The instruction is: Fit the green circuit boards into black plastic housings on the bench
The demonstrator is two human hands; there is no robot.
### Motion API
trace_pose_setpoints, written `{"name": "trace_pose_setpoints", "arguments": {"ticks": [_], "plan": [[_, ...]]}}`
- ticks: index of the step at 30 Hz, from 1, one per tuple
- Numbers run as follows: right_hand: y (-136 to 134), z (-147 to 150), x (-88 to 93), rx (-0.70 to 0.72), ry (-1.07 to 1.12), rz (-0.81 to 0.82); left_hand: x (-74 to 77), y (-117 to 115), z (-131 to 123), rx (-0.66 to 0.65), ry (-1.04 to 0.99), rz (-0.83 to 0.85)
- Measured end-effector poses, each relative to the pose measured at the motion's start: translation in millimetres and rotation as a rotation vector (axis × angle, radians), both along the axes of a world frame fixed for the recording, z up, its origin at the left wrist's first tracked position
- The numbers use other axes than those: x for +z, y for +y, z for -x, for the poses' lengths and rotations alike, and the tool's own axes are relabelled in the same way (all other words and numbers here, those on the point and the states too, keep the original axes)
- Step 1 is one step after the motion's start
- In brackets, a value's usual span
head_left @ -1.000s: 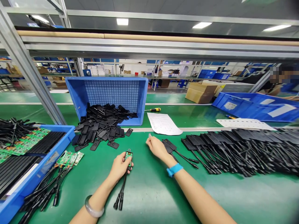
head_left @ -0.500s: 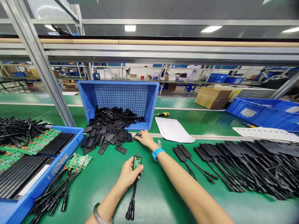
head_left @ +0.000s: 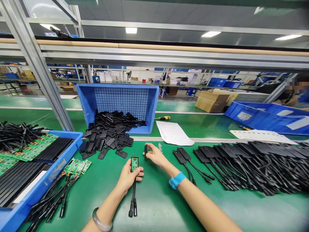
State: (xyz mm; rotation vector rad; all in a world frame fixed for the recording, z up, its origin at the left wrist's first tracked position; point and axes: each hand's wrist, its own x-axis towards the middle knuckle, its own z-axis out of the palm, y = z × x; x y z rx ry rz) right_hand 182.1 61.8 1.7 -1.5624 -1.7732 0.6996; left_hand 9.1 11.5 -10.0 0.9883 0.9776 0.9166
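Observation:
My left hand [head_left: 127, 175] is closed around a green circuit board [head_left: 135, 163] seated in a black housing, its two black cables hanging down toward me. My right hand [head_left: 155, 155], with a blue band at the wrist, pinches a small black plastic cover [head_left: 146, 150] on edge, a little above and to the right of the board. Beyond both hands, a heap of black plastic covers [head_left: 113, 130] spills out of a blue crate [head_left: 154, 109] tipped on its side. Cabled green boards [head_left: 78, 167] lie in a pile to the left.
At left stands a blue bin [head_left: 78, 138] of boards and black parts. Finished-looking black cased units with cables [head_left: 229, 158] lie in a row at right. A paper sheet [head_left: 175, 133], a screwdriver [head_left: 164, 118] and a cardboard box [head_left: 212, 101] are farther back. A metal post [head_left: 45, 71] rises at left.
My right hand has drawn back from beside the heap, lifting the black cover and turning it on edge. My left hand still grips the board. The view has shifted slightly.

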Motion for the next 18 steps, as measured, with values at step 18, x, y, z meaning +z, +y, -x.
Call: {"name": "trace_pose_setpoints", "arguments": {"ticks": [18], "plan": [[-63,13,-10.1,0.068,0.751,0.045,3.2,-6,2,-0.286,-0.068,-0.010]]}}
